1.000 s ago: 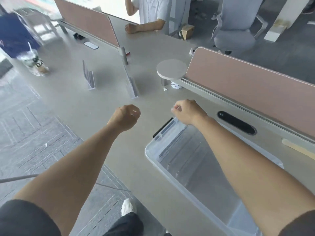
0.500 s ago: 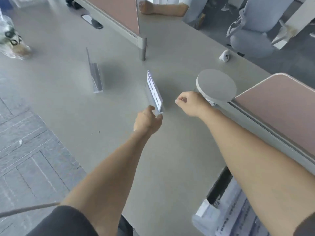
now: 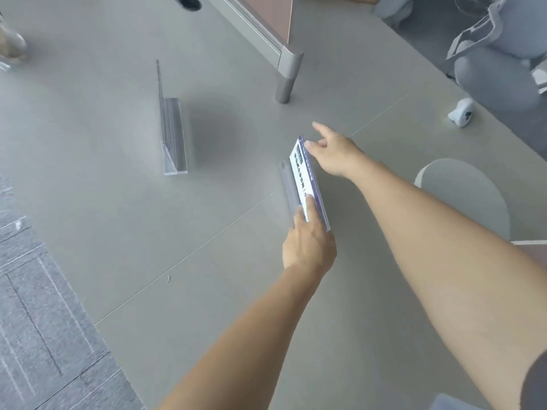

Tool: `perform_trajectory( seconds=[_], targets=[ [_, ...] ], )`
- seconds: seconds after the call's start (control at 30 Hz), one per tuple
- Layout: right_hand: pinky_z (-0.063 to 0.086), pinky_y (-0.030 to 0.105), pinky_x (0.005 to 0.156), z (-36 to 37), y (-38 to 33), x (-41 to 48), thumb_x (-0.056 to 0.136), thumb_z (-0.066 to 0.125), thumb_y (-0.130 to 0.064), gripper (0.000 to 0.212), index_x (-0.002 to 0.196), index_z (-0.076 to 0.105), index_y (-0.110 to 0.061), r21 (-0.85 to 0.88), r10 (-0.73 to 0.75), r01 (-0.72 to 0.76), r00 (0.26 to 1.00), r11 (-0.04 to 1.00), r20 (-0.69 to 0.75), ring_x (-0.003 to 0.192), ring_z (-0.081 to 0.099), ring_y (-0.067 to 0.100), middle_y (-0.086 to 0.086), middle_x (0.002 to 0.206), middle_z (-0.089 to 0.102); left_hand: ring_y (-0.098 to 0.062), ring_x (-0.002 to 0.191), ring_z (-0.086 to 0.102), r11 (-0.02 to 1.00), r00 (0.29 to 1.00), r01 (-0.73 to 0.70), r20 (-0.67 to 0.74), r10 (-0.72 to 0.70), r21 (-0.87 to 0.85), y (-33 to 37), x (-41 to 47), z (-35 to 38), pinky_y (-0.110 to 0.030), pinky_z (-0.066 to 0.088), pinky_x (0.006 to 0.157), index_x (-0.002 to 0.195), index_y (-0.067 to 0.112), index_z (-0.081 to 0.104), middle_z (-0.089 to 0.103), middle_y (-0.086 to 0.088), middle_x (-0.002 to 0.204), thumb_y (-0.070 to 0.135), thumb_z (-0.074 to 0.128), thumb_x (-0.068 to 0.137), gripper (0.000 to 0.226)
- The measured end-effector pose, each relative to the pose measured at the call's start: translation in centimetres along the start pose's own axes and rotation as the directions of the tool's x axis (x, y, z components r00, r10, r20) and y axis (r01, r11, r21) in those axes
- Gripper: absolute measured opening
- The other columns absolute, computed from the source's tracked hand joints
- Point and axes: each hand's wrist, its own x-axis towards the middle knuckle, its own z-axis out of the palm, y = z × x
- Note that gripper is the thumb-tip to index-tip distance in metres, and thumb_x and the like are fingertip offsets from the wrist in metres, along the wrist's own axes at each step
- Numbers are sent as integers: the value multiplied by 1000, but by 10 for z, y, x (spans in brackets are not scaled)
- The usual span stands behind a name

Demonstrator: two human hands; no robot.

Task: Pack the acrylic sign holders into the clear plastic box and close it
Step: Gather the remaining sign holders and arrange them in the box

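A clear acrylic sign holder [image 3: 302,170] with a printed sheet in it is tilted at the middle of the grey table [image 3: 124,232]. My left hand [image 3: 307,244] grips its near end, thumb on the printed face. Beyond it, my right hand [image 3: 333,152] has its fingers spread, and the thumb tip touches the holder's far top corner. A second, empty acrylic sign holder [image 3: 172,134] stands upright on the table to the left, apart from both hands. Of the clear plastic box I see at most a pale bluish corner [image 3: 444,404] at the bottom edge.
A divider panel ends in a metal post [image 3: 286,75] behind the holders. To the right are a round grey disc [image 3: 464,199] and a small white object [image 3: 461,113], with a grey chair [image 3: 497,69] beyond. The table edge runs diagonally at the left above carpet [image 3: 35,321].
The view has swung away from the box toward the holders. My left hand has closed on the printed holder's near end and tilted it. My right hand has opened onto its far corner.
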Motion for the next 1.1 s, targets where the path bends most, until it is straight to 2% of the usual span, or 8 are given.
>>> perform_trajectory(
  seconds=[0.07, 0.17, 0.3, 0.47, 0.7, 0.93, 1.03, 1.1],
  targets=[
    [43, 38, 107, 7, 0, 14, 95, 40, -45, 52, 147, 36, -41, 46, -9, 7, 999, 999, 32, 126, 54, 22, -3, 142, 54, -36, 96, 59, 1000, 1000, 22, 19, -22, 6, 1, 5, 1, -37, 39, 70, 152, 15, -1, 46, -6, 134, 9, 40, 91, 74],
    [59, 47, 85, 14, 1, 19, 91, 38, -29, 42, 131, 51, -35, 223, 25, -30, 999, 974, 23, 93, 71, 28, 3, 119, 65, -36, 92, 58, 999, 999, 46, 20, -47, 20, -2, 10, -4, -36, 38, 70, 152, 12, 0, 55, -11, 121, -1, 35, 89, 74],
    [59, 44, 78, 9, -1, 1, 88, 40, -24, 37, 120, 52, -36, 334, 44, -39, 999, 942, -6, 73, 66, 24, 5, 108, 66, -36, 88, 57, 1000, 1000, 8, -16, -7, 29, 0, -6, -17, -34, 35, 69, 152, 13, 6, 58, -11, 115, 1, 36, 92, 69],
    [58, 42, 81, -21, -7, -49, 92, 45, -27, 26, 116, 49, -35, 423, 6, 39, 994, 905, -105, 72, 61, 22, 0, 98, 59, -33, 74, 44, 996, 996, -77, -49, 75, -37, 16, -45, -38, -36, 34, 66, 153, 18, 7, 61, -13, 105, 6, 37, 91, 69],
    [57, 37, 74, -70, 8, -156, 94, 52, -29, 22, 116, 49, -32, 497, -47, 148, 976, 855, -211, 70, 61, 22, -5, 95, 57, -35, 78, 50, 970, 971, -227, -91, 219, -88, 49, -130, -51, -41, 45, 67, 153, 24, 9, 49, -4, 82, 8, 37, 93, 68],
    [60, 35, 70, -107, 76, -308, 93, 59, -34, 19, 109, 49, -37, 597, -51, 249, 943, 763, -328, 85, 54, 17, -4, 114, 55, -36, 75, 51, 903, 900, -426, -132, 416, -56, 91, -244, -19, -38, 41, 68, 152, 24, 17, 61, -12, 81, 8, 38, 90, 67],
    [56, 31, 61, -117, 123, -382, 96, 59, -27, 20, 112, 47, -30, 657, -47, 277, 937, 701, -345, 72, 54, 16, -7, 104, 53, -36, 69, 47, 865, 857, -502, -131, 499, 11, 109, -307, 6, -36, 37, 63, 151, 23, 20, 61, -17, 77, 6, 39, 88, 68],
    [58, 32, 63, -119, 152, -422, 93, 62, -27, 23, 112, 48, -30, 677, -39, 306, 924, 669, -380, 76, 59, 18, -5, 113, 55, -37, 67, 49, 846, 839, -532, -126, 530, 13, 122, -344, 21, -37, 39, 62, 151, 24, 21, 62, -18, 77, 4, 39, 87, 69]
  ],
)
